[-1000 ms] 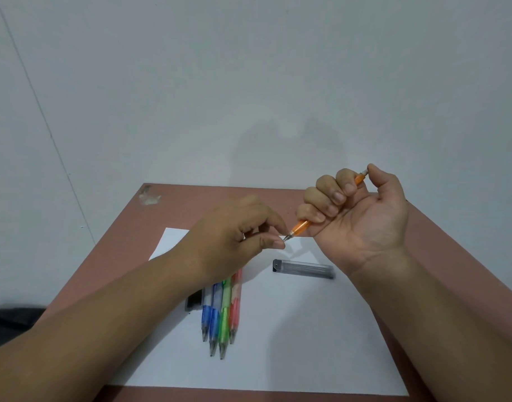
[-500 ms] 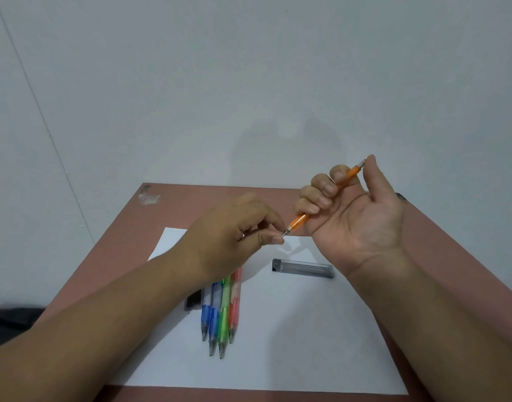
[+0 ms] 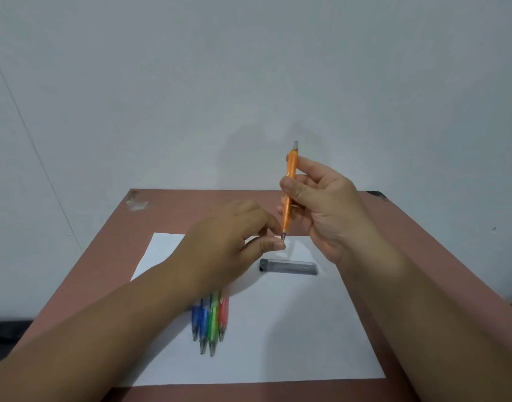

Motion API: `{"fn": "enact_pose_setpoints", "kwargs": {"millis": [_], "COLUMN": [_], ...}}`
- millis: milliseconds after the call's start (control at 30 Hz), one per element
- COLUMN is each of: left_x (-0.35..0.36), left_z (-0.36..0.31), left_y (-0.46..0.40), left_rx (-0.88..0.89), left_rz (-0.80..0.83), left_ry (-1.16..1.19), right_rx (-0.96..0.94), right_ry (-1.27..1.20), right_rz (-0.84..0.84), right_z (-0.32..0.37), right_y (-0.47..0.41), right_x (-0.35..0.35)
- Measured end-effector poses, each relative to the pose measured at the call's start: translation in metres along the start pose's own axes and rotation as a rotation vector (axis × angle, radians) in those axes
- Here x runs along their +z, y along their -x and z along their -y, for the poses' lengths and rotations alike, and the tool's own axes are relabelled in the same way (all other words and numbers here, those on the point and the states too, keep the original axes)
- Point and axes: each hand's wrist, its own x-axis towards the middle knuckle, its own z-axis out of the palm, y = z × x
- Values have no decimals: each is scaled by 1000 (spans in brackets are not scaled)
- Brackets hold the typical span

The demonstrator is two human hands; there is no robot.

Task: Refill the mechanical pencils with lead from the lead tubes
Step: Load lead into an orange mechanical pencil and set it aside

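Observation:
My right hand (image 3: pixel 327 210) holds an orange mechanical pencil (image 3: pixel 290 181) nearly upright, tip down, pinched between thumb and fingers. My left hand (image 3: pixel 234 245) has its thumb and forefinger pinched together right at the pencil's metal tip; any lead between them is too thin to see. A grey lead tube (image 3: pixel 289 267) lies flat on the white paper (image 3: pixel 278 343), just below both hands. Several more pencils, two blue (image 3: pixel 199 320), a green (image 3: pixel 212 326) and a red (image 3: pixel 223 317), lie side by side under my left forearm, tips toward me.
The paper lies on a reddish-brown table (image 3: pixel 109 245) pushed against a pale wall. A scuffed patch (image 3: pixel 136 200) marks the table's far left corner. Something dark (image 3: pixel 5 329) sits past the table's left edge.
My right hand has turned the orange pencil from slanted to nearly upright and shifted from a fist grip to a fingertip pinch. My left hand stayed at the tip.

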Motion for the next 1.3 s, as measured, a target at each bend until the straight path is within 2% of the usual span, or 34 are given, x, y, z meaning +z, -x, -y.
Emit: {"fn": "enact_pose_setpoints", "kwargs": {"millis": [133,267,500,767,933,1300], "left_x": [2,12,31,65,84,79], "left_z": [-21,-41,-70,-81,-82,-75], "left_y": [-1,-4,-22,-40,-40,-38], "left_rx": [-45,-59,-7,70,91,63], "left_rz": [66,227,509,598,574,583], "left_ry": [14,-14,-41,-80,-103,-112], "right_rx": [-58,-63,4,134,204,142], "right_ry": [251,343,843,1350,1380,1391], "right_rz": [-32,-89,-410,-483,-461,-399], "right_z": [22,37,44,29,17,5], "right_y": [5,22,58,78,77,81], "right_x": [-8,-33,-102,-142,-149,-149]}}
